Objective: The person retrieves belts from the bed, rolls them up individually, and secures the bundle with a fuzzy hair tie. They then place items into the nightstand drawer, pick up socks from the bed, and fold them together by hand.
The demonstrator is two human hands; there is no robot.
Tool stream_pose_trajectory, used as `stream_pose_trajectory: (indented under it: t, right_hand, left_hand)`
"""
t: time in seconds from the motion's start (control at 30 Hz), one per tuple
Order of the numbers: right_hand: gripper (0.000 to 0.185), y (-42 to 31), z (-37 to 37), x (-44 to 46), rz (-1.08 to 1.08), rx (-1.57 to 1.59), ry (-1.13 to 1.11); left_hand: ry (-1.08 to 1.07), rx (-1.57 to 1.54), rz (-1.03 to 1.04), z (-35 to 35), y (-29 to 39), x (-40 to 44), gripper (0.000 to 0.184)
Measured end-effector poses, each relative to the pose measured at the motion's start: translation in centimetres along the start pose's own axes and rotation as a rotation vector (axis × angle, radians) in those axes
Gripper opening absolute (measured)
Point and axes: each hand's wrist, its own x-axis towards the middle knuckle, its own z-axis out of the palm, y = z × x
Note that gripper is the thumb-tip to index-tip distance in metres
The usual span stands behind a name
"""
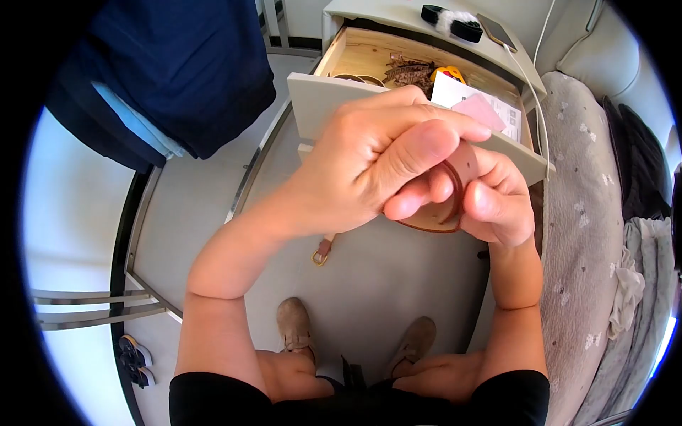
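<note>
A brown leather belt [465,167] is curled into a loop between my two hands, in front of the open drawer. My left hand [383,153] is closed around it, with thumb and fingers bent over the strap. On the other side, my right hand [501,202] grips the curled strap with bent fingers. Below my left hand hangs a strap end with a gold-coloured buckle [321,254]. My fingers hide much of the coil.
The pulled-out drawer [312,106] holds papers [511,117], a yellow item [449,73] and a brown patterned bundle [410,74]. On the cabinet top lie a phone [496,32] and a black band [465,30]. A bed [575,213] stands right; dark clothes [192,71] hang left.
</note>
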Motion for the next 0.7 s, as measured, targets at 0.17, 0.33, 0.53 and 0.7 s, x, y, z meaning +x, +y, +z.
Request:
stream_pose_trajectory:
  t: [0.17,0.33,0.53,0.7]
  right_hand:
    - [0.041,-0.5,0.1,0.3,0.074,0.234,-0.114]
    - [0.043,-1.3,0.8,1.0,0.046,0.299,0.088]
    - [0.043,-2.1,0.9,0.5,-0.035,0.404,-0.013]
    - [0.042,-1.6,2.3,0.2,0.227,0.249,0.107]
  left_hand:
    - [-0.044,0.023,0.042,0.2,-0.6,0.5,0.059]
    - [0.115,-0.365,-0.274,1.8,-0.9,0.7,0.07]
    - [0.122,-0.254,-0.145,1.7,-2.3,1.1,0.072]
    - [0.224,-0.136,-0.265,-0.8,-2.3,2.0,0.056]
